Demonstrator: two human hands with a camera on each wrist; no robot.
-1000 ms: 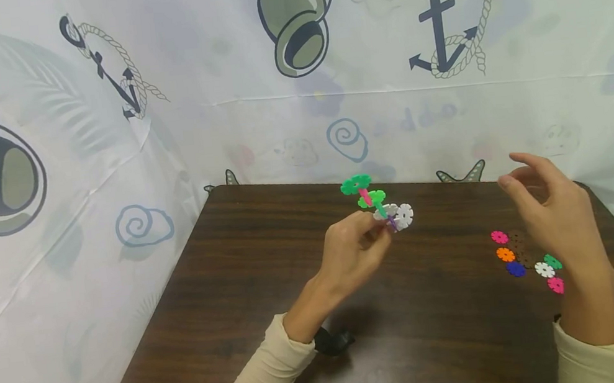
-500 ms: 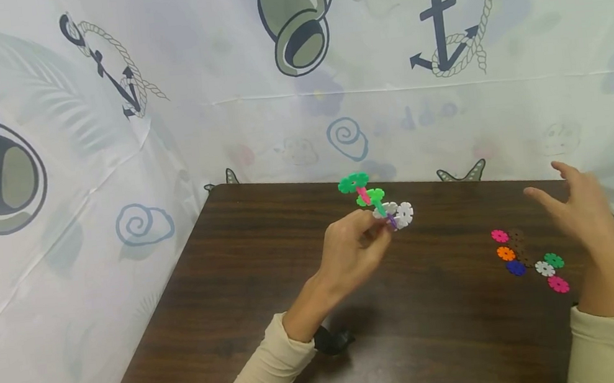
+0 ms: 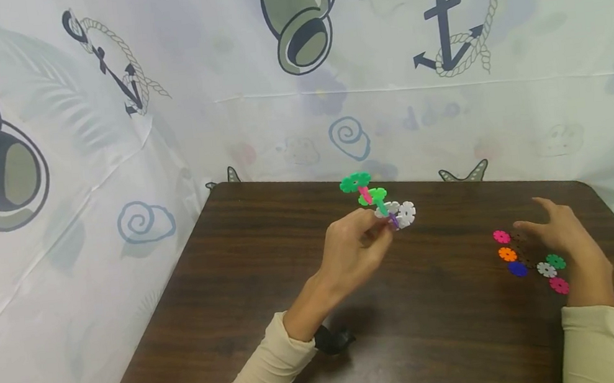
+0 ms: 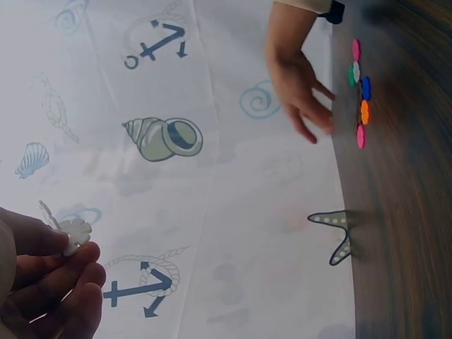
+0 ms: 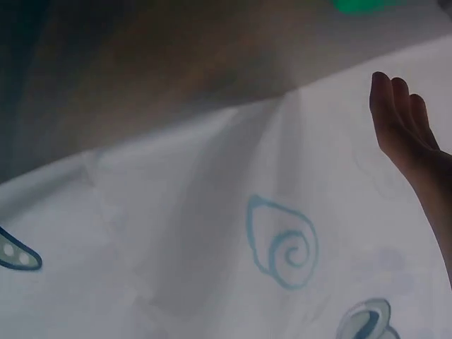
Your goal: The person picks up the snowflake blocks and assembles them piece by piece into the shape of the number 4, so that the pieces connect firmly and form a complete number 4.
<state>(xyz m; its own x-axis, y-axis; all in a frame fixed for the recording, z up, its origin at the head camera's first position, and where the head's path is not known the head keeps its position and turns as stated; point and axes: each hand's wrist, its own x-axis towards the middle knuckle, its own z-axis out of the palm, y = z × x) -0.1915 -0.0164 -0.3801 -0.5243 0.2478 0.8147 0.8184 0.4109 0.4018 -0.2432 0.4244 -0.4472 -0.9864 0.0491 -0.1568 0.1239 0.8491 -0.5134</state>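
In the head view my left hand (image 3: 353,246) pinches a chain of interlocking snowflake discs over the middle of the table. A green disc (image 3: 355,182) tops the chain; pink, lime and teal pieces follow, with a white disc (image 3: 407,213) and a purple disc (image 3: 394,221) by the fingertips. The left wrist view shows a white disc (image 4: 76,232) at the thumb of that hand. Over the right side, my right hand (image 3: 570,238) holds nothing, thumb and fingers apart, close to loose discs: pink (image 3: 501,236), orange (image 3: 507,254), blue (image 3: 517,268), white (image 3: 547,270) and green (image 3: 556,261).
Brown discs (image 3: 519,247) blend into the dark wood table (image 3: 439,327), and another pink disc (image 3: 560,285) lies nearest the right sleeve. A black object (image 3: 334,340) shows beside the left wrist. Printed cloth (image 3: 255,128) hangs behind and left of the table.
My right hand swung right, away from the loose discs, then came back left and lower toward them. The left hand and its disc chain have hardly moved.
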